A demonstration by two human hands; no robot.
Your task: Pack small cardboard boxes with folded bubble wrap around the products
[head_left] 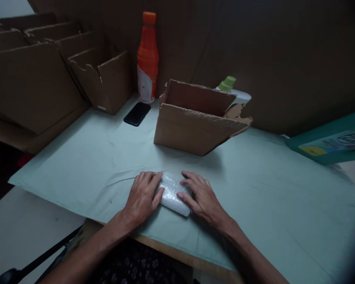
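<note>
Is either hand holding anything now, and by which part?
The left hand and right hand are at opposite sides of the clear, rectangular bubble-wrap packet; whether they grip it or merely rest there cannot be told.

Honestly, I can't make out a single word from where I'm sitting. The green package (325,133) on my right has a printed panel (340,142) with bold lettering (353,139) and a yellow patch (313,150), but it's tilted and way too blurry for me to read. The orange bottle (148,55) has a whitish label (145,85) with little red marks, and there's a tiny pale sticker (101,107) low on a cardboard box (118,81) to my left, both illegible too.
</note>
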